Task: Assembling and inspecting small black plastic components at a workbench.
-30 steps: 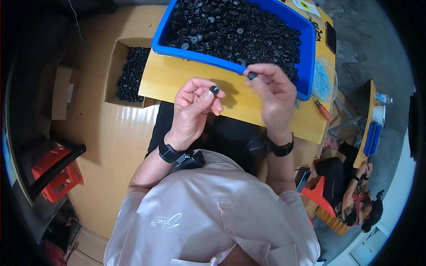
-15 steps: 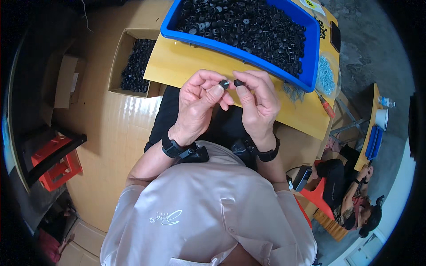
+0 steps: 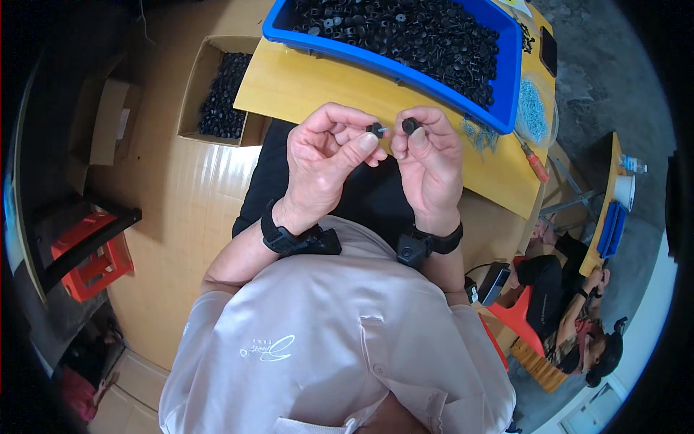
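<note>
Between the thumb and fingers of my left hand (image 3: 322,155) is a small black plastic part (image 3: 375,129) with a thin metallic screw-like tip pointing right. My right hand (image 3: 431,163) pinches a round black cap (image 3: 410,126), its face turned up. The two pieces are apart, with a small gap between them. Both hands hover just off the near edge of the yellow table (image 3: 303,90). Beyond them stands a blue bin (image 3: 405,88) heaped with small black plastic parts (image 3: 405,43).
Left of the table, a cardboard box (image 3: 189,94) holds more black parts. A red-handled screwdriver (image 3: 533,164), a dish of light-blue screws (image 3: 533,112) and a phone (image 3: 549,52) lie on the right. A red stool (image 3: 94,260) stands at left; another person (image 3: 571,318) sits at lower right.
My right hand has moved slightly right and turned the cap face up. My left hand has shifted slightly, and the metallic tip now points toward the right hand.
</note>
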Demonstrator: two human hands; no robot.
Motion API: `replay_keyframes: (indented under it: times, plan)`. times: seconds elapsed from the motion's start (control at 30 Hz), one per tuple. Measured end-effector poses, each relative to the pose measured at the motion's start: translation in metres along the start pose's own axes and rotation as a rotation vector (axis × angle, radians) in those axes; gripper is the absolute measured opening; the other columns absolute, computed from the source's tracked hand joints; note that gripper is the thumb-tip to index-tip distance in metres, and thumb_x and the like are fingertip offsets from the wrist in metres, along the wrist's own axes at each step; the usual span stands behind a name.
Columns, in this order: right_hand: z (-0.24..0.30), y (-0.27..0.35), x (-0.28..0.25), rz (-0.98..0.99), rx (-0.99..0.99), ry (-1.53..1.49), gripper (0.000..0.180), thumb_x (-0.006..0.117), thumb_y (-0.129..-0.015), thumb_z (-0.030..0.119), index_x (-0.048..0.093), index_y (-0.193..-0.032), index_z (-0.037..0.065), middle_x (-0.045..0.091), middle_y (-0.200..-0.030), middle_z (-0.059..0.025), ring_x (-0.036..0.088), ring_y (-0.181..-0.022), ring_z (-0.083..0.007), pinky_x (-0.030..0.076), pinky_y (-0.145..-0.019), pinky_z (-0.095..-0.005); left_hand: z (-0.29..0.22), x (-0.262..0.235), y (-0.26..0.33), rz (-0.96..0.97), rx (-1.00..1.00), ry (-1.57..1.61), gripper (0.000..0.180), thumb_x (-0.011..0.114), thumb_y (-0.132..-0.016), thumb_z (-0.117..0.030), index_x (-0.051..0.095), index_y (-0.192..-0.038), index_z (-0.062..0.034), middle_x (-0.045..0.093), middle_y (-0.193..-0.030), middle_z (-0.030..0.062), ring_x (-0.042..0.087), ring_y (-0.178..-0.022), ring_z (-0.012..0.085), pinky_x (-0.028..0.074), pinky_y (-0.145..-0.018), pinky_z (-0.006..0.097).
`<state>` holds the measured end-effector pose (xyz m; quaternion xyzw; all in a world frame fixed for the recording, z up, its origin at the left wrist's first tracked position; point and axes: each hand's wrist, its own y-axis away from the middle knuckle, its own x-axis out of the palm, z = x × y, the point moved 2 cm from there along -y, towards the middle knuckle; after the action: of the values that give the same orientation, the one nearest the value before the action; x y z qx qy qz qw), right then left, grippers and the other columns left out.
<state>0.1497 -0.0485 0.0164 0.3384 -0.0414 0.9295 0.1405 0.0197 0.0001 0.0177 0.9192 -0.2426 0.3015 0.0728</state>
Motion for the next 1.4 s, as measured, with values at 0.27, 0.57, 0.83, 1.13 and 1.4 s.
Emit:
replay_keyframes:
  times: [0.27,0.57,0.83,1.13,1.4]
  plan:
    - [0.055,-0.024,-0.005,-0.143,-0.557,1.165,0.021,0.058,-0.072,-0.004,0.058,-0.093,0.0,0.056,-0.09,-0.0081,0.053,-0.078,-0.0119,0.042,-0.067,-0.0216,0.003,-0.004,-0.001,-0.047,-0.073,0.064,0.013,0.059,-0.082,-0.008,0.055,-0.091,-0.0001,0.062,-0.083,0.0123,0.059,-0.064,0.0132,0.048,-0.06,0.023]
    - [0.061,-0.105,0.005,0.07,-0.516,1.509,0.024,0.056,-0.068,-0.003,0.059,-0.092,-0.001,0.057,-0.081,-0.0149,0.057,-0.066,-0.0305,0.047,-0.063,-0.0368,0.003,-0.024,-0.014,-0.074,-0.083,0.116,0.013,0.056,-0.082,-0.002,0.055,-0.095,0.0004,0.062,-0.083,0.0116,0.059,-0.064,0.012,0.049,-0.059,0.022]
    - [0.035,-0.154,0.003,0.313,-0.453,1.79,0.02,0.056,-0.072,0.0,0.06,-0.092,0.002,0.054,-0.082,-0.0162,0.057,-0.075,-0.034,0.047,-0.067,-0.0399,-0.001,-0.039,-0.025,-0.144,-0.107,0.074,0.011,0.057,-0.083,-0.008,0.055,-0.092,-0.0012,0.062,-0.081,0.0111,0.058,-0.061,0.0125,0.047,-0.056,0.022]
    - [0.03,-0.158,0.009,0.361,-0.45,1.859,0.012,0.056,-0.069,-0.003,0.055,-0.08,0.001,0.054,-0.08,-0.015,0.056,-0.074,-0.0327,0.046,-0.066,-0.0402,0.004,-0.04,-0.03,-0.118,-0.142,0.115,0.012,0.058,-0.083,-0.008,0.055,-0.093,-0.0018,0.062,-0.083,0.0113,0.059,-0.062,0.0121,0.047,-0.057,0.022]
    - [0.046,-0.151,0.004,0.177,-0.501,1.573,0.02,0.051,-0.074,-0.004,0.06,-0.09,0.001,0.057,-0.077,-0.0123,0.058,-0.069,-0.0252,0.046,-0.064,-0.0309,-0.001,-0.038,-0.027,-0.119,-0.118,0.105,0.013,0.057,-0.083,-0.009,0.055,-0.093,-0.0012,0.062,-0.082,0.011,0.058,-0.062,0.012,0.046,-0.056,0.022]
